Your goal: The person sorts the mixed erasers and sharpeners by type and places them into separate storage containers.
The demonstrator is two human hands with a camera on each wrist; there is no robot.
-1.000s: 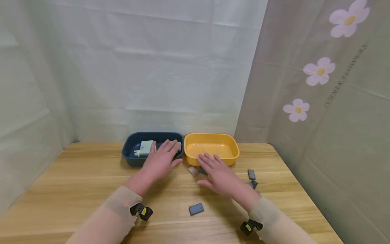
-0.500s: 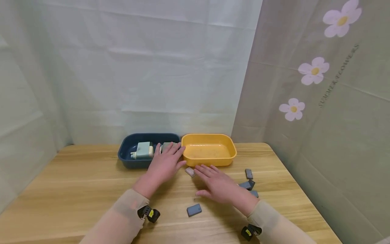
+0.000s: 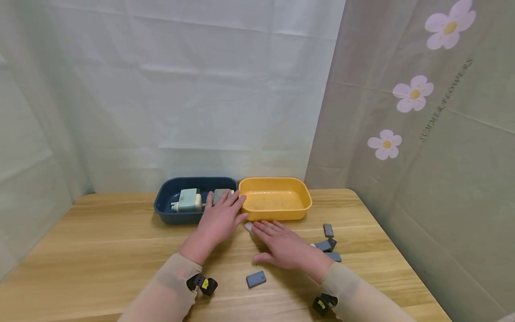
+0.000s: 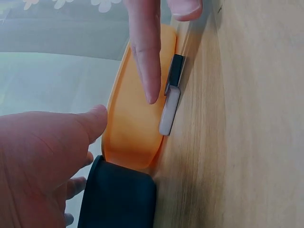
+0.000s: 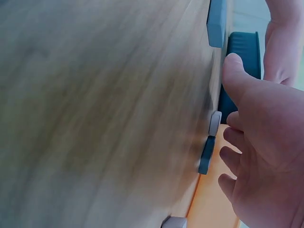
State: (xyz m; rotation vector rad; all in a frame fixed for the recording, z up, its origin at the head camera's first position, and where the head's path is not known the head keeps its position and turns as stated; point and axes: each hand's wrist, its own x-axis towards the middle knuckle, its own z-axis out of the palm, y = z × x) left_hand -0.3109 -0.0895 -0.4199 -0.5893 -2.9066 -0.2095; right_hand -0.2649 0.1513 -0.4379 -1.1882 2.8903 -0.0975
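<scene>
My left hand [image 3: 219,218] hovers with spread, extended fingers over the right end of a navy basin [image 3: 177,218], holding nothing. In that basin lie two pale green boxy objects, one [image 3: 188,200] with a cream end and small prongs, the other [image 3: 220,195] partly behind my fingers. My right hand [image 3: 283,245], palm down and fingers extended, is just in front of a yellow basin [image 3: 277,214]. Close to its fingertips is a whitish small block [image 3: 248,226]; a dark block [image 4: 176,70] touching it shows in the left wrist view. Neither hand grips anything.
A blue-grey block [image 3: 256,279] lies nearer me on the wooden table [image 3: 120,259]. Several more blocks lie at the right, among them a grey one [image 3: 328,230] and a blue one [image 3: 323,246]. Fabric curtains [image 3: 201,112] hang behind the table.
My left hand has shifted right and slightly nearer me, uncovering more of the second pale green object. My right hand has drawn back from the yellow basin and leftward. The head view has turned slightly.
</scene>
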